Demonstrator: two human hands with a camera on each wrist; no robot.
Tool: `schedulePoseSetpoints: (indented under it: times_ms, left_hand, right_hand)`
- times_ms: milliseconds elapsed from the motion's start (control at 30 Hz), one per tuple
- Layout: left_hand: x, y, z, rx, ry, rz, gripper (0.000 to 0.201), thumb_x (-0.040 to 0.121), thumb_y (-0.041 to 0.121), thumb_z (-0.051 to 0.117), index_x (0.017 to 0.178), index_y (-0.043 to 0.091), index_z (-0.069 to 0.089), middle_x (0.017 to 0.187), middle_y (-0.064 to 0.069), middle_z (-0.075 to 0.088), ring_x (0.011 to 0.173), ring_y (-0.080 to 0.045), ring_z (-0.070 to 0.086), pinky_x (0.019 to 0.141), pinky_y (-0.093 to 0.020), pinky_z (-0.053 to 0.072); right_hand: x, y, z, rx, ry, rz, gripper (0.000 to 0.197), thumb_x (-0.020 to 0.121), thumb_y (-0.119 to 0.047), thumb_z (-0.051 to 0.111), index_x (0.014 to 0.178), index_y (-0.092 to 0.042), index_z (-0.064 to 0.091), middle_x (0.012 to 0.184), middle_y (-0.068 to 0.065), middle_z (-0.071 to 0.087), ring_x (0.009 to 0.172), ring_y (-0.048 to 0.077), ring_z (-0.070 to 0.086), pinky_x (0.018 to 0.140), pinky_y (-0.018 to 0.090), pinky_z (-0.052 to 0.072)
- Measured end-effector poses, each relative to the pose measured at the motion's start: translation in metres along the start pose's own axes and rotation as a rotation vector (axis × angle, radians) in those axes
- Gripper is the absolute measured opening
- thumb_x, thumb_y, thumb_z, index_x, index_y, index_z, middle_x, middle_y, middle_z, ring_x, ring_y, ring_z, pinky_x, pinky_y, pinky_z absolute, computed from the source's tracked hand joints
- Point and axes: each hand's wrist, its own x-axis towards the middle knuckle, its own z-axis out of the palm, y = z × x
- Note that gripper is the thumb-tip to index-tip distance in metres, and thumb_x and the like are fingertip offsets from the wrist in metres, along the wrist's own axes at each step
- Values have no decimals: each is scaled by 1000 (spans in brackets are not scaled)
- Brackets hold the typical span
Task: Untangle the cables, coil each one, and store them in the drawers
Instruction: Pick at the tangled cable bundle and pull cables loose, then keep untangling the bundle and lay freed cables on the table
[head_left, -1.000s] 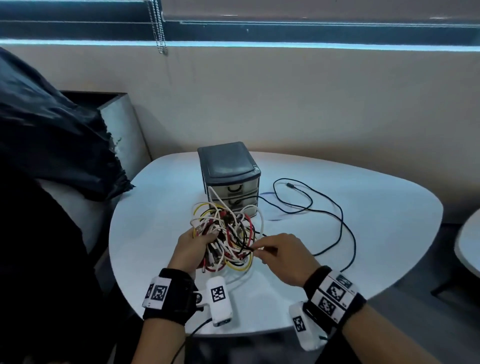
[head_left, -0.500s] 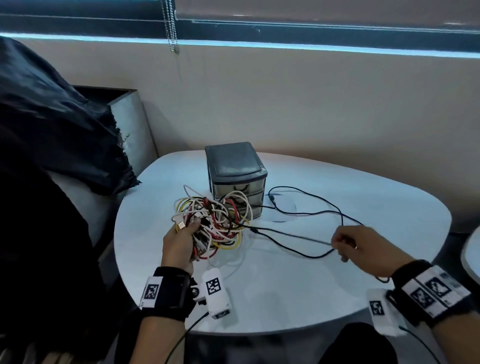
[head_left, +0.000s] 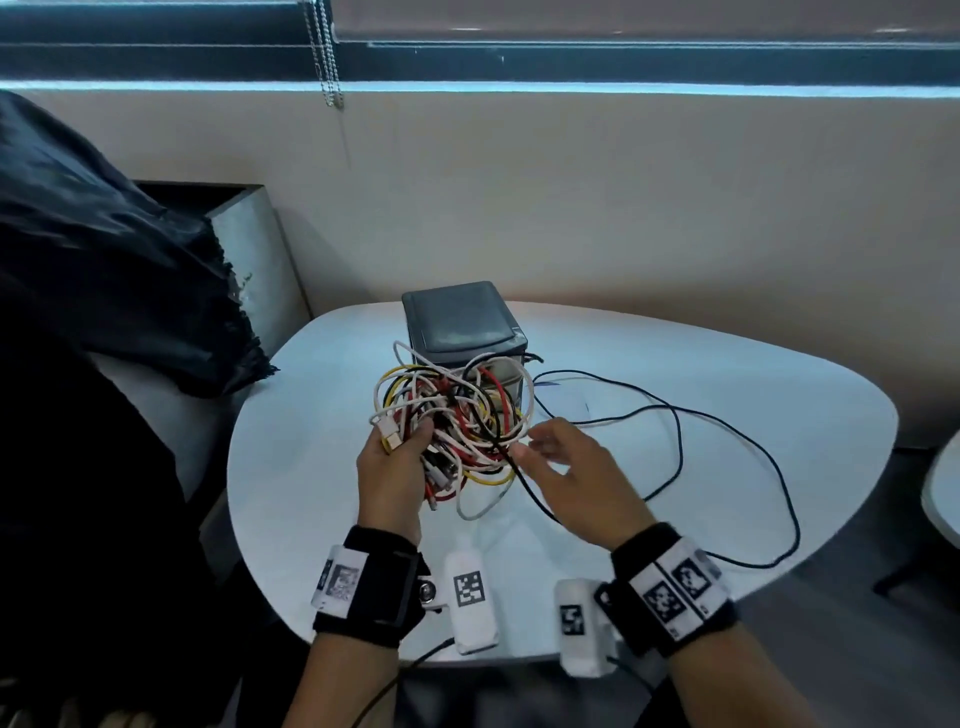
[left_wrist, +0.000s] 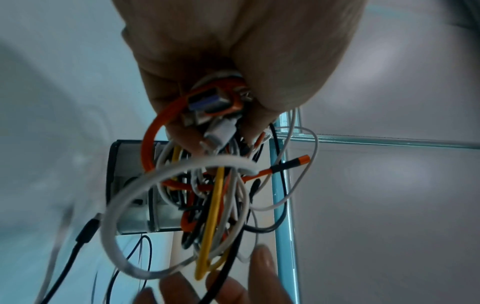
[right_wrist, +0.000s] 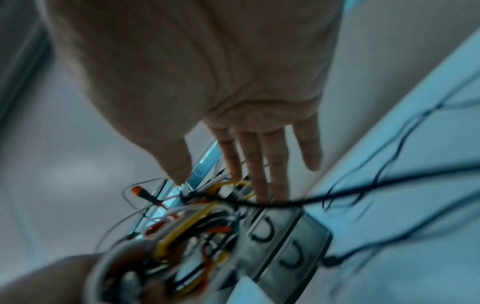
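Left hand (head_left: 390, 470) clamped round the cable tangle (head_left: 452, 421), raised over the counter (head_left: 291, 467) just before the drawer unit (head_left: 462, 325). Right hand (head_left: 566, 467) nearer the trailing black cable (head_left: 675, 447), fingers (right_wrist: 257, 164) spread, holding nothing. Slack running rightward toward the counter edge; room there for pulling.

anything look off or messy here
Yes: the cable tangle gripped in the left hand is still knotted, and the black cable sprawls loose across the table, uncoiled.
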Motion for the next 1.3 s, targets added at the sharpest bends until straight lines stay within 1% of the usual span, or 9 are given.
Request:
schedulePoseSetpoints:
  times_ms: [133, 200, 400, 567, 700, 800, 1000, 1167, 1300]
  left_hand:
    - [2, -1, -6, -9, 39, 24, 2, 94, 8, 63, 95, 10, 64, 61, -3, 58, 38, -15, 46, 37, -18, 36]
    - [10, -1, -15, -44, 116, 16, 5, 93, 8, 63, 98, 11, 64, 68, -4, 58, 44, -16, 49, 38, -18, 38]
    - [43, 1, -58, -226, 345, -129, 21, 92, 20, 67, 113, 16, 65, 90, -3, 68, 59, -13, 61, 49, -24, 50]
    - [53, 13, -93, -314, 464, -120, 5, 95, 22, 63, 95, 17, 63, 88, -1, 67, 66, -16, 62, 52, -29, 54]
    - [49, 18, -99, -307, 471, -104, 4, 96, 20, 62, 96, 16, 61, 80, 0, 62, 62, -14, 58, 40, -21, 50]
    - [45, 14, -92, -275, 414, -119, 6, 95, 23, 63, 90, 19, 62, 79, 1, 63, 57, -13, 58, 42, -22, 51]
    - [36, 6, -67, -220, 285, -102, 18, 93, 20, 64, 110, 17, 65, 84, 0, 69, 58, -13, 63, 49, -27, 53]
    - [27, 6, -54, -183, 261, -85, 26, 93, 15, 65, 118, 13, 63, 88, -4, 67, 53, -13, 58, 42, -21, 48]
    - [25, 8, -55, -196, 252, -102, 34, 93, 13, 64, 125, 6, 60, 93, -6, 65, 49, -10, 53, 41, -16, 44]
  right_hand:
    - [-10, -17, 19, 289, -16, 91, 31, 92, -38, 65, 82, -9, 59, 58, -6, 60, 45, 8, 49, 53, 29, 39]
    - [-22, -22, 17, 290, -16, -11, 28, 93, -28, 65, 76, -5, 66, 50, -4, 46, 47, 9, 35, 52, 26, 29]
    - [-62, -18, -34, 127, -155, -130, 16, 89, -20, 71, 75, -13, 74, 65, 1, 66, 56, 1, 48, 56, 14, 36]
    - [-47, 38, -101, 77, 329, 54, 19, 90, -11, 68, 72, -9, 71, 52, -3, 56, 43, 3, 39, 43, 14, 26]
    - [5, 76, -122, -70, 486, 130, 24, 92, -23, 65, 71, -11, 67, 65, 8, 63, 62, 22, 56, 62, 28, 43]
    - [39, 85, -103, -242, 385, 162, 26, 92, -35, 64, 72, -18, 66, 73, 5, 68, 77, 31, 65, 73, 35, 48]
    - [52, 89, -16, -705, -89, 277, 38, 88, -55, 59, 110, -24, 60, 111, 0, 63, 103, 22, 61, 80, 29, 47]
    - [58, 69, 14, -929, -177, 191, 9, 91, -23, 54, 95, -15, 55, 101, 4, 64, 91, 23, 62, 70, 27, 44]
    - [73, 62, -1, -835, -183, 241, 23, 86, -32, 62, 83, -12, 51, 87, 5, 59, 75, 22, 56, 63, 26, 43]
